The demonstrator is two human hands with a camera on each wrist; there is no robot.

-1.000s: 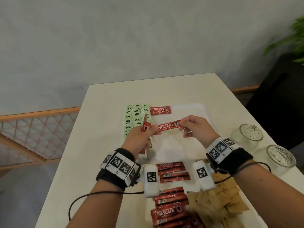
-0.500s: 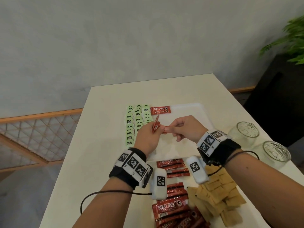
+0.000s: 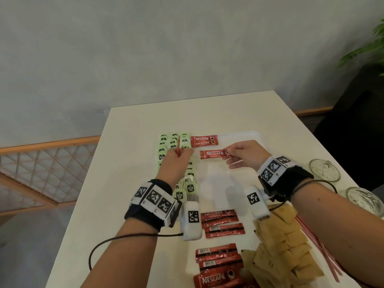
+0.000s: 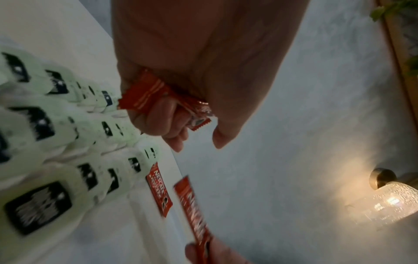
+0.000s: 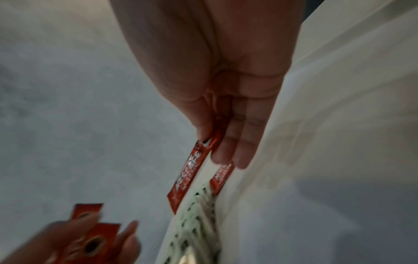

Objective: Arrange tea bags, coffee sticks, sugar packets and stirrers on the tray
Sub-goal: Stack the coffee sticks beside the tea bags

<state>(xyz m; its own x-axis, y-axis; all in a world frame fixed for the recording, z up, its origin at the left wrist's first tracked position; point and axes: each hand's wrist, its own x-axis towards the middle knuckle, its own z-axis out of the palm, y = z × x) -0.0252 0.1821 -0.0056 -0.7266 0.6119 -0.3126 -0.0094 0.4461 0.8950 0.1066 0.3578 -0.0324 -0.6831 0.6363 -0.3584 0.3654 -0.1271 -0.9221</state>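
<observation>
On the white tray (image 3: 247,136) stand rows of green tea bags (image 3: 174,140) at the left, with two red coffee sticks (image 3: 204,140) laid beside them at the far end. My right hand (image 3: 242,152) pinches one coffee stick (image 3: 215,154) (image 5: 192,171) by its right end, level, just above the tray below the laid pair. My left hand (image 3: 176,161) hovers over the tea bags and grips a small bunch of coffee sticks (image 4: 162,100) upright in its fist. Loose coffee sticks (image 3: 220,223), brown sugar packets (image 3: 286,250) and red-striped stirrers (image 3: 318,246) lie near me.
Two empty glasses (image 3: 324,170) (image 3: 365,199) stand at the table's right edge. A dark cabinet with a plant (image 3: 365,50) stands to the right, a wooden railing (image 3: 41,163) to the left. The far half of the table (image 3: 197,115) is bare.
My hands came together over the tray, then parted. The right hand drew one coffee stick out of the left hand's bunch and carried it right and toward the laid sticks.
</observation>
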